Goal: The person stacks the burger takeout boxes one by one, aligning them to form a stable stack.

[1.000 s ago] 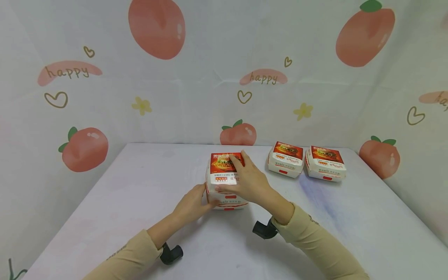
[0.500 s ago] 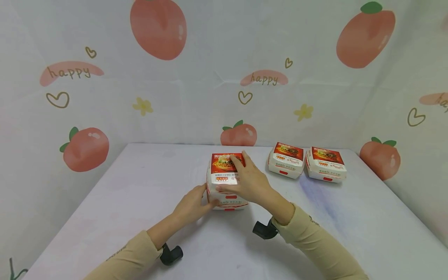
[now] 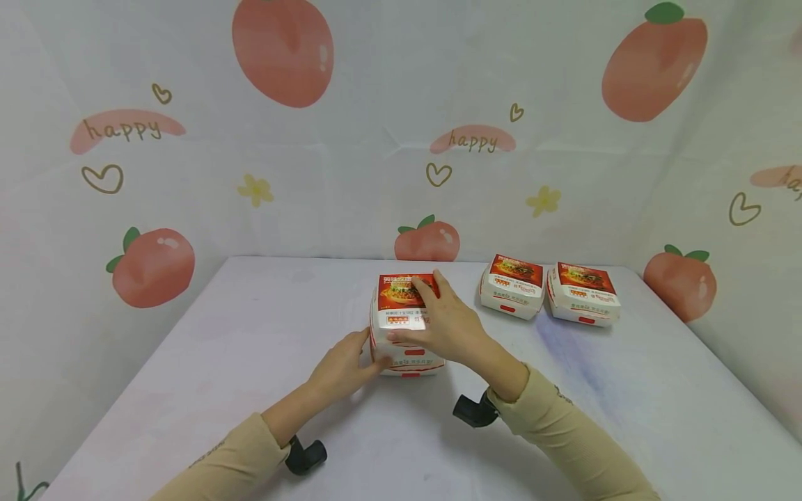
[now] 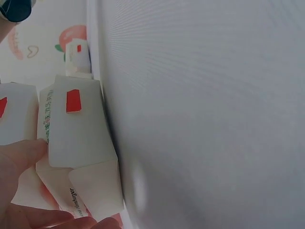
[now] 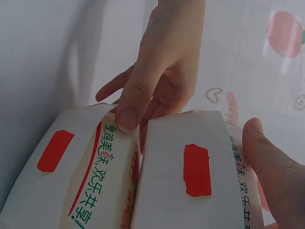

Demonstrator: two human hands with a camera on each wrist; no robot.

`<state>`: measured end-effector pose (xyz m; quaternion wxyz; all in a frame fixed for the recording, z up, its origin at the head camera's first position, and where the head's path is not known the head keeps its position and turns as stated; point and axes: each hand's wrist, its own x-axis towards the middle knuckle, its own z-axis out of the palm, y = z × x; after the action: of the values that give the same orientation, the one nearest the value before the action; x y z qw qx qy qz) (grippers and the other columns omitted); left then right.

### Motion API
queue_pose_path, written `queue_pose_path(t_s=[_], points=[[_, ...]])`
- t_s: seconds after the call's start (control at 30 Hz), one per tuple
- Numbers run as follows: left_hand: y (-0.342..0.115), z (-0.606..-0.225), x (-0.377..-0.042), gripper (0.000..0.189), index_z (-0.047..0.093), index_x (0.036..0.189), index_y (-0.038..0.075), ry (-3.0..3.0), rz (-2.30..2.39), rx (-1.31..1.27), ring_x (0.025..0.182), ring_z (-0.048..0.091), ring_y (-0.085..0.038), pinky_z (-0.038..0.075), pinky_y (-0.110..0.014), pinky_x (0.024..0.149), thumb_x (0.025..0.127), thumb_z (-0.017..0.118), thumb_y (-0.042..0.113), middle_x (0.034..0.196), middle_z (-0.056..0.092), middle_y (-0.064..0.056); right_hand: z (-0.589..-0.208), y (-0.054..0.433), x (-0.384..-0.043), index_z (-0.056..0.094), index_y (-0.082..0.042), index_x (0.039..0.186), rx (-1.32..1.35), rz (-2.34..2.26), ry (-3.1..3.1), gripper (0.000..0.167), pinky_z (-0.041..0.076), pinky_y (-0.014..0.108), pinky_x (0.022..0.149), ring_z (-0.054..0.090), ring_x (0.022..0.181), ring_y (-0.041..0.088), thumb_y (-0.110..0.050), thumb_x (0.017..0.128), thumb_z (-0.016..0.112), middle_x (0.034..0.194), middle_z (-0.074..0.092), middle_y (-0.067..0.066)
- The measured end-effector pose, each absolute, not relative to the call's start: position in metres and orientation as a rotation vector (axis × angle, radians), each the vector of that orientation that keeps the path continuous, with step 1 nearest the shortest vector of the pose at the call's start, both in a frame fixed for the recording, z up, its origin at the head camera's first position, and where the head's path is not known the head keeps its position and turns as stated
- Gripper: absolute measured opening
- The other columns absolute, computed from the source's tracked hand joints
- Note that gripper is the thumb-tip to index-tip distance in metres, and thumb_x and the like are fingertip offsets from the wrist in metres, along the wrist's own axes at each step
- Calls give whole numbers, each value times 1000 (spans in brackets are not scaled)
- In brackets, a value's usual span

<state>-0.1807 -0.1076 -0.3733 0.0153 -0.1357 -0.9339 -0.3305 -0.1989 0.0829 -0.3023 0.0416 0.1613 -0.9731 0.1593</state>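
Two white-and-red paper hamburger boxes stand stacked near the middle of the table. With its thumb on the front and its fingers round the left side, my left hand [image 3: 340, 367] grips the lower hamburger box [image 4: 78, 136]. My right hand [image 3: 454, 323] holds the upper hamburger box [image 3: 397, 299] from above, thumb on the front and fingers over the top and far right side. The right wrist view shows the upper box directly over the lower one, with a narrow seam between them. Each front carries a red tab. The right hand's farther fingers are partly hidden.
Two more hamburger boxes, one on the left [image 3: 512, 285] and one on the right [image 3: 584, 293], sit side by side at the table's back right. Behind the white table [image 3: 250, 313] hangs a fruit-printed cloth [image 3: 363, 174].
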Motion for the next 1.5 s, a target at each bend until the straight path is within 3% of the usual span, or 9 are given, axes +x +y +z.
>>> queue_pose_path(t_s=[0.4,0.57,0.77,0.97,1.5], points=[[-115,-367,-180,82,36,140,-2,-2977,-997,-340,112,58,-33,52,-48,89,80,69,44,136,49,-21,-301,84,-200,28,-17,147,488,468,-2995,97,54,44,83,44,130,35,-68,73,62,154,18,20],[-117,-363,-180,89,32,143,0,-2976,-1010,-316,118,54,-34,50,-50,93,78,71,46,140,45,-20,-299,84,-200,28,-17,147,500,473,-2999,96,54,44,84,43,131,36,-67,73,62,154,18,20],[-119,-357,-181,97,24,146,1,-2973,-1044,-321,133,40,-37,40,-56,103,76,71,49,146,37,-21,-297,88,-200,27,-18,147,522,517,-2976,93,51,49,92,39,133,38,-65,75,62,154,18,20],[-119,-354,-179,101,18,148,6,-2902,-1096,-390,135,38,-35,39,-55,104,76,72,49,149,31,-17,-294,95,-202,26,-19,148,532,647,-2942,87,44,58,97,39,133,40,-61,80,59,155,17,18],[-111,-350,-177,92,18,150,17,-2814,-1151,-465,139,32,-30,38,-56,105,80,68,48,152,28,-9,-294,132,-205,26,-14,147,477,814,-2878,75,37,63,102,37,132,45,-52,89,53,154,17,20]])
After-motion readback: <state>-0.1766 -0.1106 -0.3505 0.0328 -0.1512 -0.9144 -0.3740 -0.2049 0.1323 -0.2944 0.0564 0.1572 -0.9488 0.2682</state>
